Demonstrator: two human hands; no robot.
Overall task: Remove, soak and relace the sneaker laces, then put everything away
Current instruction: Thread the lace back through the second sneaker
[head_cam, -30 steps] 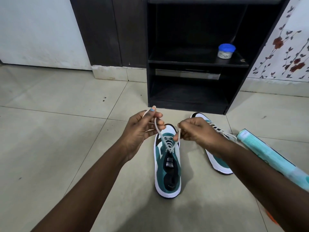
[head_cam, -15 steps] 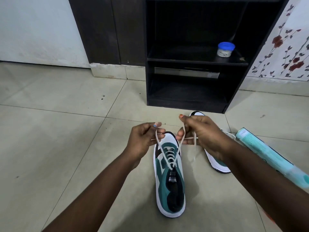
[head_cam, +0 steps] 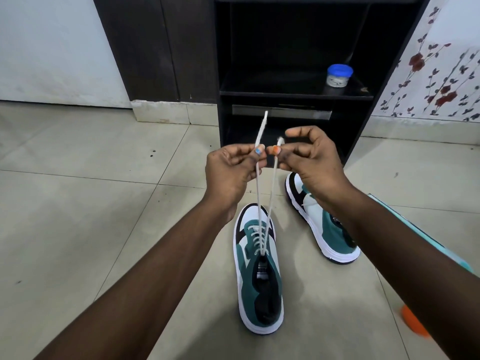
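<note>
White lace (head_cam: pixel 258 188) ends rise from the sneaker (head_cam: pixel 258 271), each pinched in left hand (head_cam: pixel 228 170) and right hand (head_cam: pixel 311 162) grip.

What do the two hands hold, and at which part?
The left hand and right hand each pinch one strand of the white lace near its free end.

So one sneaker (head_cam: pixel 258 271) sits on the floor (head_cam: pixel 78 229) dead centre, toe pointing at the shelf unit (head_cam: pixel 293 94) behind it. Second sneaker (head_cam: pixel 324 224) is just to its right and a bit further back. Both hands, left hand (head_cam: pixel 230 168) and right hand (head_cam: pixel 311 158), are up above the near sneaker, each pinching one lace end (head_cam: pixel 262 131), almost touching. A small jar (head_cam: pixel 339 75) sits on the shelf's right side.
</note>
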